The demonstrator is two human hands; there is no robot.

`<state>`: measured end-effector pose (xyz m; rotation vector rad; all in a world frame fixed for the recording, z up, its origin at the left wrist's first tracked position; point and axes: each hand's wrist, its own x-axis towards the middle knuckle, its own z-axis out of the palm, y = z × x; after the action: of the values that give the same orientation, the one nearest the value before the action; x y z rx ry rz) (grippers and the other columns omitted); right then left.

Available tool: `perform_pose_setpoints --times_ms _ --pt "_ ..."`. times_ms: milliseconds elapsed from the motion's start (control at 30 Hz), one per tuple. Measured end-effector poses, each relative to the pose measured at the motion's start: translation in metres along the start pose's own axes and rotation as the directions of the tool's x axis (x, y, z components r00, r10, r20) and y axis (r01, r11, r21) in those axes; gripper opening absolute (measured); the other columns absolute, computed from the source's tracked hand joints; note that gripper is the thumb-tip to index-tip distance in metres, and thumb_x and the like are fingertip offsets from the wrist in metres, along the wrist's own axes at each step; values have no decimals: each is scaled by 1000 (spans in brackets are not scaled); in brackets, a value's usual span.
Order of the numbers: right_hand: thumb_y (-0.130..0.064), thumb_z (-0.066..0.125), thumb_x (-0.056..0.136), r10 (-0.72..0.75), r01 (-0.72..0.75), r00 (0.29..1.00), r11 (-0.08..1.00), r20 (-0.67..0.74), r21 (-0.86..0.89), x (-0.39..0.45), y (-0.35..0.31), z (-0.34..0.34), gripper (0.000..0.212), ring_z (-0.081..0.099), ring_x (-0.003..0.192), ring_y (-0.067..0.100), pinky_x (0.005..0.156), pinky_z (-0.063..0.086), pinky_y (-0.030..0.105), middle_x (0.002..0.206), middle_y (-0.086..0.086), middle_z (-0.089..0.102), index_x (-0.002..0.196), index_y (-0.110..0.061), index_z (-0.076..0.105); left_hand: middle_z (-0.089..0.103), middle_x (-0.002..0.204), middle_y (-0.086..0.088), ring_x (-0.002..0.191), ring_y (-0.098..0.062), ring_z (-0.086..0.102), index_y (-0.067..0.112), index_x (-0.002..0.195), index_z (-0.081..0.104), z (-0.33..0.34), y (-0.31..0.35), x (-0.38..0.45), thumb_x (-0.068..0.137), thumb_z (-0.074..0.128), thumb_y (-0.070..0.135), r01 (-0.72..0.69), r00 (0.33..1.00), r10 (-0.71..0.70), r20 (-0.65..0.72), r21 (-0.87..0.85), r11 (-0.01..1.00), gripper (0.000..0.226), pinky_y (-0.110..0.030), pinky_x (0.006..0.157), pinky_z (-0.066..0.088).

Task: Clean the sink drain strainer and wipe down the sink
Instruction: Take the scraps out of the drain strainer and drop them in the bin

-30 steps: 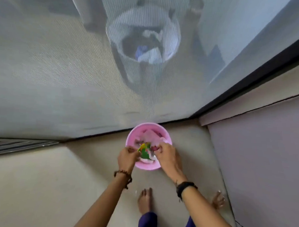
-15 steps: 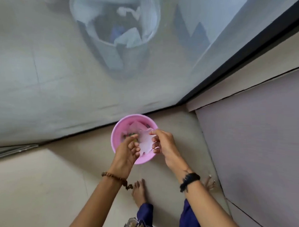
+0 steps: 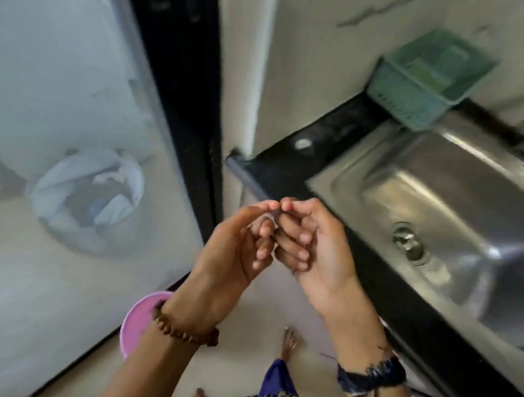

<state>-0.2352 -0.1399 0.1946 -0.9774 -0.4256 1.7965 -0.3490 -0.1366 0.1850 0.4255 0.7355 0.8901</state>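
Strainer [image 3: 270,221] edge-on between both hands' fingers [image 3: 289,229]

Your left hand [image 3: 237,251] and right hand [image 3: 315,245] meet in front of you, fingers curled and fingertips touching over something small and blurred that you pinch between them; what it is cannot be told. To your right, the steel sink [image 3: 452,206] sits in the dark counter [image 3: 289,166], its drain [image 3: 409,243] in the basin floor. A green basket [image 3: 422,76] stands at the sink's far corner. Below your left wrist lies a pink bowl [image 3: 138,322] on the floor [image 3: 258,318].
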Motion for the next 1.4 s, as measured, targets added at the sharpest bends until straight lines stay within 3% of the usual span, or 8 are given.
perform_pose_setpoints --times_ms 200,400,567,733,900,1100,1233,1400 --pt "-17 42 89 -212 176 929 974 -305 -141 -25 -111 -104 30 27 27 2 33 12 12 38 -9 37 64 -18 58 56 53 7 40 -6 48 25 72 66 115 -50 93 92 44 19 4 987 -83 139 493 870 31 -15 38 36" --pt "-16 56 86 -311 -200 699 780 -644 -593 10 -162 -277 21 41 35 4 36 28 16 53 -1 53 66 -14 60 68 79 -2 61 -14 62 12 94 67 153 -132 241 87 54 19 -51 989 -129 73 984 168 17 -21 54 51" --pt "-25 55 86 -254 -551 705 391 -662 -737 49 -145 -379 20 62 79 22 69 46 29 82 4 69 96 -13 67 64 116 -6 105 -26 59 19 102 66 148 -198 329 88 50 23 -123 976 -210 48 925 -360 22 -33 86 46" --pt "-47 54 85 -264 -642 744 -32 -613 -766 89 -108 -412 52 63 102 26 80 47 30 112 6 66 125 -14 49 58 118 -10 107 -28 56 14 112 56 141 -253 361 93 43 20 -317 931 -335 144 776 -545 24 -36 83 44" --pt "-36 46 93 -361 -581 789 -174 -497 -795 110 -89 -423 42 67 96 24 71 46 29 109 5 68 123 -7 44 54 122 -11 110 -28 54 13 123 48 141 -279 370 94 44 16 -403 914 -343 219 606 -686 29 -36 83 45" --pt "-25 42 96 -460 -512 786 -109 -413 -852 88 -104 -426 25 66 83 27 61 38 26 98 10 70 106 -8 58 54 121 -11 107 -28 55 7 113 54 144 -272 369 92 44 8 -432 902 -336 271 538 -724 24 -34 78 45" --pt "-37 52 92 -509 -515 666 217 -546 -829 66 -124 -418 25 51 58 12 47 29 17 78 2 66 91 -14 62 58 108 -8 93 -24 60 8 103 58 152 -252 362 91 47 13 -346 934 -183 306 653 -674 17 -31 66 37" --pt "-30 63 86 -418 -316 542 702 -729 -638 45 -140 -393 20 57 63 11 53 35 20 68 0 68 88 -11 68 62 104 -4 89 -23 61 14 97 64 162 -216 337 90 52 30 -202 978 -47 204 866 -458 21 -32 70 45"
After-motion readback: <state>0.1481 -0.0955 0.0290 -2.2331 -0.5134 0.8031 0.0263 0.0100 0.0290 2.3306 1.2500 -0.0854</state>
